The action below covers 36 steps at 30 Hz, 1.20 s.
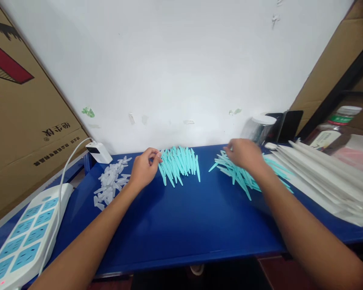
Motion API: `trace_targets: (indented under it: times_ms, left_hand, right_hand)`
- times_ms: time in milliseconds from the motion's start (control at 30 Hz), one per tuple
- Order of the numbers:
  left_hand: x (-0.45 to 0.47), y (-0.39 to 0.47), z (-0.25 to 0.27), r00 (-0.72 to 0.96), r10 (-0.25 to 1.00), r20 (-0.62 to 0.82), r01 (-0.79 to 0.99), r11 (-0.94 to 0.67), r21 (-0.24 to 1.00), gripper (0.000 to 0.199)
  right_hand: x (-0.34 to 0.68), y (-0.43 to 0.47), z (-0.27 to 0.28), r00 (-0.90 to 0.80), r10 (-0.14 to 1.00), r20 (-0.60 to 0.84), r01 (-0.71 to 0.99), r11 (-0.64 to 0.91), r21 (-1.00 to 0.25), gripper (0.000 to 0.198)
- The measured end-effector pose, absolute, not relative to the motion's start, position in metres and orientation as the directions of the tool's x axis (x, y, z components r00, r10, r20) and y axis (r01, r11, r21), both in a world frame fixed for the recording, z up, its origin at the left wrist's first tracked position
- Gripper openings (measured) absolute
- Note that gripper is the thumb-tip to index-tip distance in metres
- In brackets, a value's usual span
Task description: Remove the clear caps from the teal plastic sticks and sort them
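Many slim turquoise plastic pieces, pointed like small blades, lie in two groups on the blue table. My left hand (145,166) is at the left end of the middle row of turquoise pieces (177,163), thumb and fingertips pinched together at its edge. Whatever sits between those fingertips is too small to make out. Over the looser right pile of turquoise pieces (242,179) is my right hand (244,154), slightly blurred, its fingers curled together and pointing left. What it grips, if anything, is hidden. Left of my left hand lies a heap of small translucent whitish pieces (110,181).
A white power strip (27,233) and a white charger (99,152) with a cable stand at the left, beside a cardboard box (27,104). White envelopes (323,181), a lidded clear jar (260,129) and a bottle (329,129) are at the right. A white wall (181,72) rises behind the table (181,225).
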State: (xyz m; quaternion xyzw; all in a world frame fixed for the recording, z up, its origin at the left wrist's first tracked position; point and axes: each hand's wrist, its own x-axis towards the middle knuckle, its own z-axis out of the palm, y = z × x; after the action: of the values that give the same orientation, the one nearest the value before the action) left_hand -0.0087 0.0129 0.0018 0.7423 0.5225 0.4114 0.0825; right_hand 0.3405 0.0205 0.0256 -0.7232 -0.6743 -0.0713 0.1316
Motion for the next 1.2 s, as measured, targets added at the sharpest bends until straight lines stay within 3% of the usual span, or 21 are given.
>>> trace_targets:
  times_ms: [67,167,300,433,700,833,1000,1200]
  left_hand:
    - [-0.007,0.012,0.0,0.171,0.845,0.507,0.733,-0.453,0.508,0.026]
    - [-0.005,0.009,-0.002,0.242,0.831,0.5,0.747,-0.489,0.45,0.024]
    - [-0.003,0.008,-0.005,0.284,0.814,0.507,0.73,-0.526,0.436,0.023]
    - [-0.003,0.008,-0.007,0.306,0.81,0.5,0.722,-0.54,0.433,0.022]
    - [-0.004,0.009,-0.006,0.312,0.805,0.504,0.714,-0.549,0.435,0.022]
    - [-0.005,0.009,-0.004,0.254,0.833,0.492,0.679,-0.515,0.523,0.022]
    - [-0.005,0.015,-0.009,0.162,0.888,0.431,0.534,-0.446,0.718,0.029]
    - [-0.005,0.021,-0.013,0.127,0.92,0.371,0.293,-0.392,0.872,0.039]
  right_hand:
    - [0.31,0.016,0.016,0.015,0.959,0.282,0.966,0.059,-0.251,0.035]
    - [0.275,0.012,-0.003,-0.137,0.978,0.156,0.944,0.176,-0.28,0.035]
    - [0.266,0.01,-0.014,-0.15,0.986,0.071,0.942,0.165,-0.292,0.021]
    - [0.276,0.007,-0.01,-0.152,0.988,0.018,0.932,0.149,-0.329,0.024]
    - [0.289,0.011,-0.007,-0.148,0.987,0.057,0.889,0.158,-0.43,0.01]
    - [0.296,0.017,-0.001,-0.165,0.977,0.135,0.823,0.211,-0.527,0.008]
    - [0.294,0.018,0.004,-0.228,0.941,0.251,0.503,0.334,-0.797,0.026]
    - [0.285,0.01,0.005,-0.232,0.955,0.184,0.37,0.261,-0.892,0.052]
